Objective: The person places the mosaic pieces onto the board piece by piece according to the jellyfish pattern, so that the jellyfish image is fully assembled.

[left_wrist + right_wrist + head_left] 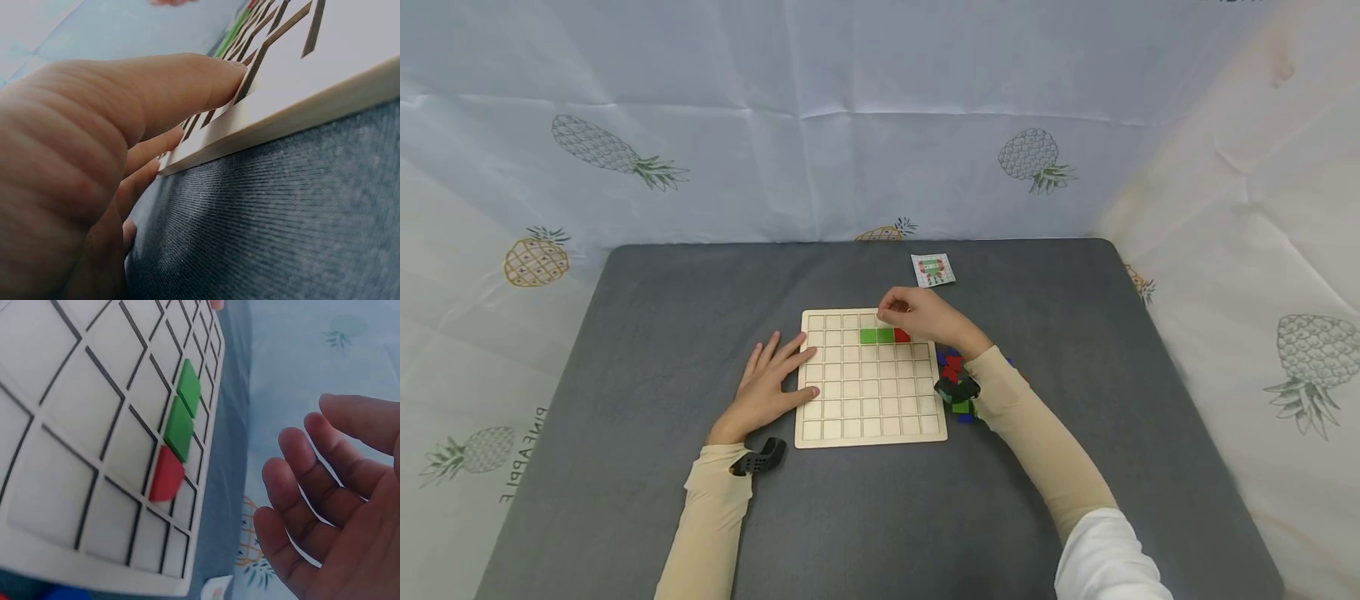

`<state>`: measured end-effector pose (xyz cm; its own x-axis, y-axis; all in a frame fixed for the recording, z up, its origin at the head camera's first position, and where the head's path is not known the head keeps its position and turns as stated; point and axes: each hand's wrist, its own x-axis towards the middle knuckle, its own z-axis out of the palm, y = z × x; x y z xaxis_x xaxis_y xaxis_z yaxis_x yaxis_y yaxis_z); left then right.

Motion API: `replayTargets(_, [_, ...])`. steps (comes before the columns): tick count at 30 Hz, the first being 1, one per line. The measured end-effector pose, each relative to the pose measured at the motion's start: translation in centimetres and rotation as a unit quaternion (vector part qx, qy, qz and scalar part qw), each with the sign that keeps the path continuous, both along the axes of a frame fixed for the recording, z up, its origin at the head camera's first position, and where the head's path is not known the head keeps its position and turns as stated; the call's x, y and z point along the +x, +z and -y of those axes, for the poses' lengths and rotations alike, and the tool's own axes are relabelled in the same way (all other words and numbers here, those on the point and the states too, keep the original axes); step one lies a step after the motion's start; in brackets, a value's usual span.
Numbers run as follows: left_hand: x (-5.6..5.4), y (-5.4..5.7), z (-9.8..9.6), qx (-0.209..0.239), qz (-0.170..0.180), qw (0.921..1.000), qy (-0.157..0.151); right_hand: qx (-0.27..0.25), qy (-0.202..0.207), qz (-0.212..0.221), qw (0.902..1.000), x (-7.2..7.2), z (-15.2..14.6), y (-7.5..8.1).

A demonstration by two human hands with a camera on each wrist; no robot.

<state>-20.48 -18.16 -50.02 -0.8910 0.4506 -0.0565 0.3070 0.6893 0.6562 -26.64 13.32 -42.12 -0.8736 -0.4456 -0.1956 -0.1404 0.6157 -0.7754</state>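
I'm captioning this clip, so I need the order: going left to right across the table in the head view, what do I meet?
Left hand → first green tile → second green tile → red tile → loose coloured tiles

A loose white sleeve (1108, 558) with a softly creased edge covers the upper part of the person's right arm. From beneath the white sleeve, toward the hand, runs a snug, plain beige right sleeve (1045, 442). At its end farthest from the white sleeve sits a black right wristband (957, 390). Well left of the white sleeve is a matching beige left sleeve (707, 508), wrinkled near the cuff. There, a black left wristband (760, 458) has small holes and a thicker, rounded end. The fingers (312, 478) are bare, with rounded tips.
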Motion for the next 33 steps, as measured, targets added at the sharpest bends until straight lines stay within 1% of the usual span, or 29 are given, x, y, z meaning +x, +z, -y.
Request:
replayTargets(2, [0.0,0.0,0.0,-0.001,0.000,1.0000,-0.001,-0.010,0.001,0.005,0.9999,0.3,-0.4,0.7])
replayTargets(7, [0.0,0.1,0.1,-0.003,-0.002,1.0000,-0.005,-0.024,0.000,0.000,0.9997,1.2,-1.3,2.2])
replayTargets(13, [0.0,0.2,0.0,0.000,0.000,1.0000,-0.005,0.006,-0.006,-0.020,0.9998,2.3,-2.6,3.2])
replayTargets(17, [0.0,0.1,-0.1,-0.003,-0.002,1.0000,-0.006,0.024,-0.022,-0.028,0.9991,3.0,-3.9,3.4])
replayTargets(21, [-0.1,0.0,0.0,-0.008,-0.003,1.0000,-0.005,0.032,-0.038,-0.031,0.9983,3.9,-5.2,3.4])
replayTargets(28, [-0.1,0.0,-0.1,-0.004,0.000,1.0000,-0.004,0.032,-0.053,-0.009,0.9980,5.7,-7.0,3.0])
replayTargets(33, [-0.1,0.0,-0.1,-0.007,-0.002,1.0000,-0.004,0.048,-0.063,-0.029,0.9964,6.9,-8.2,2.5])
